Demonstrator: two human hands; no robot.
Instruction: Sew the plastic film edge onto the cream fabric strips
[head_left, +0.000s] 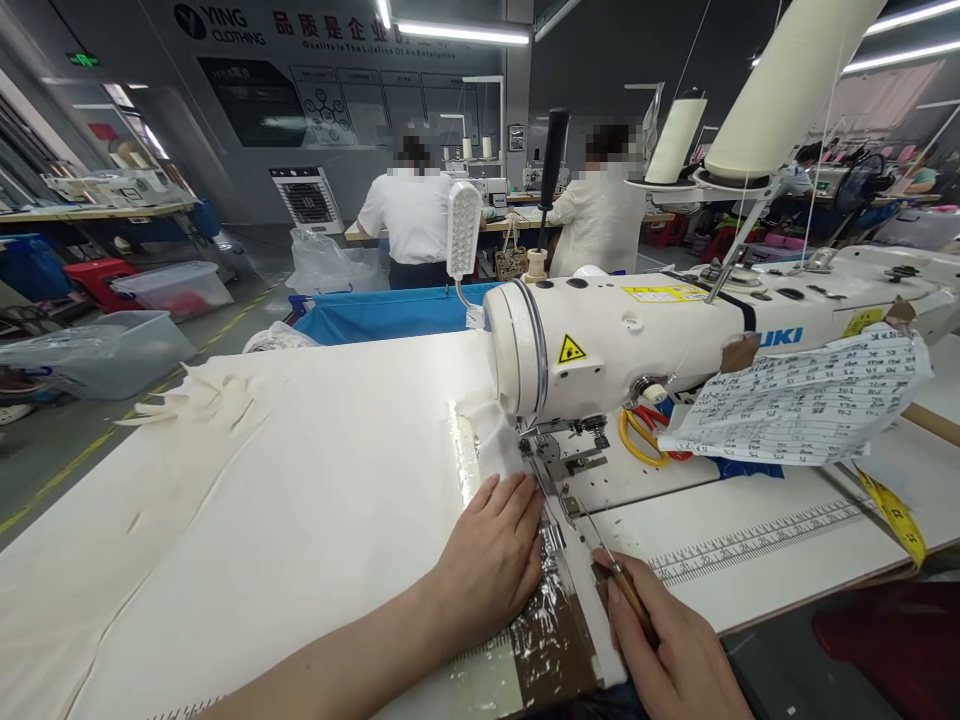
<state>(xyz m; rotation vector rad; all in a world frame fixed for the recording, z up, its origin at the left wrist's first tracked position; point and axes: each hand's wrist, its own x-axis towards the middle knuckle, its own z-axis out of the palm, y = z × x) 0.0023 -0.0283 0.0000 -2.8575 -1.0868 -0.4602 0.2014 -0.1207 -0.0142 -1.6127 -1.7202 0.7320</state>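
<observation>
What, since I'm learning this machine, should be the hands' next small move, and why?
I'd probably ease the awl tip closer to the white cloth by the sewing machine: the right hand grips the awl pointing roughly that way, while the left hand lies flat, fingertips at the cloth.

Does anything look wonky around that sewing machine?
Yes, the paper covered in writing looks wonky. It hangs slanted and curled at the front of the sewing machine, with brown patches along its top, instead of lying flat.
</observation>
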